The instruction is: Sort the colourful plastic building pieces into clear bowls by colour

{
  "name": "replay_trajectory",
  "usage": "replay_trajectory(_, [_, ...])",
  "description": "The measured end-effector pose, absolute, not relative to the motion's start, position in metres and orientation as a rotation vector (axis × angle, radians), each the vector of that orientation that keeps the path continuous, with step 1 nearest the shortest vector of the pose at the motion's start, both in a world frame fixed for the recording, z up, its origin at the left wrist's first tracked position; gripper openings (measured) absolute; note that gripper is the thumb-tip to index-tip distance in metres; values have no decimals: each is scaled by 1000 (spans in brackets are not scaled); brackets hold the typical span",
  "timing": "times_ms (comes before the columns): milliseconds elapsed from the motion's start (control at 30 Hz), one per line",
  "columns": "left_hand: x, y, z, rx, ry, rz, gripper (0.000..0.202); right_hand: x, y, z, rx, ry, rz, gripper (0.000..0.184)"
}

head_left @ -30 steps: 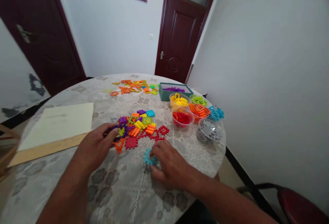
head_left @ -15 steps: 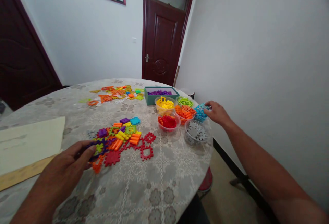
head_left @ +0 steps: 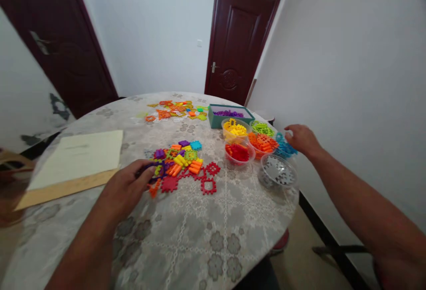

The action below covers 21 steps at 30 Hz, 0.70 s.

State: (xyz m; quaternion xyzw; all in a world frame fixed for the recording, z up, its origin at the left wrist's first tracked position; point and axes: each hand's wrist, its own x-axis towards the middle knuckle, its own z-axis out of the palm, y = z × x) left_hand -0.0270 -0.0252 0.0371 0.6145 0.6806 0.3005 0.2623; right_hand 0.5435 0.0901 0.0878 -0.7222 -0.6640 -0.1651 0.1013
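My left hand [head_left: 133, 183] is closed on a dark purple toothed building piece [head_left: 159, 171], a square frame shape, at the left edge of a mixed pile. That pile has a flat red piece [head_left: 170, 184], orange tubes [head_left: 195, 166], yellow tubes [head_left: 180, 160] and a blue toothed square [head_left: 196, 145]. Over at the table's right edge, my right hand [head_left: 302, 140] hovers beside the blue pieces [head_left: 285, 146], thumb and forefinger slightly apart. Nothing shows between those fingers; the other fingers are partly hidden.
Clear bowls hold red [head_left: 238, 152], orange [head_left: 262, 143], yellow [head_left: 234, 127], green [head_left: 262, 128] and grey pieces [head_left: 278, 170]. Behind them stands a green box [head_left: 215, 120] of purple pieces. More pieces [head_left: 176, 110] lie far back. Paper [head_left: 80, 152] and a wooden strip [head_left: 69, 189] lie left.
The whole view has swung left, so everything appears further right. My left hand still grips the purple piece at the pile. My right hand has lifted slightly off the blue pieces.
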Motion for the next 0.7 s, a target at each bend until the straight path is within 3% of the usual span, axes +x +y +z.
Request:
replay_trajectory(133, [-20,-31,41,1615,1657,943,51,475,55,91,-1566,-1987,-492,33])
replay_trajectory(367, [-3,-43,48,1708,1316,815,31,296,-30,76,-1124,-2274,655,28])
replay_trajectory(567, [14,-48,46,1793,1250,688,21,241,-30,53,-1057,-2203,1129,9])
replay_trajectory(700, [17,-49,46,1830,1257,670,19,250,-9,55,-1124,-2119,1545,7])
